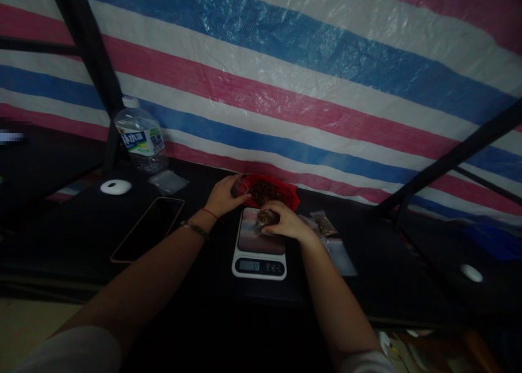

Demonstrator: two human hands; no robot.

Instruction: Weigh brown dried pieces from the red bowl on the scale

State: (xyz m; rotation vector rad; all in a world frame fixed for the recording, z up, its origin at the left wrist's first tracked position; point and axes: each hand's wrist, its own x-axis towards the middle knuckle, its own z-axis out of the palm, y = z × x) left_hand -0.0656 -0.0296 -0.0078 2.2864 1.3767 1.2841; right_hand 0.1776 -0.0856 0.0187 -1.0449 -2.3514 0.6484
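Two hands over black table (73, 237), scale (260, 247), striped tarp wall (285, 79) behind

open tabletop between phone (147, 229) and scale (260, 246), bottle (141, 138) far left, bags (332, 240) crowding right

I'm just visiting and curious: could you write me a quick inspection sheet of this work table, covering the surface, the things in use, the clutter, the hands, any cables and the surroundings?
Surface: dark table, dimly lit.
Things in use: white kitchen scale with lit display; red bag of dark brown bits behind it; small clear bag over the scale.
Clutter: water bottle, phone lying flat, white oval object, empty clear bags, filled clear bags right of the scale.
Hands: left hand at the red bag's edge; right hand has its fingers around the small clear bag.
Cables: nothing seen.
Surroundings: red, white and blue striped tarp with dark poles.
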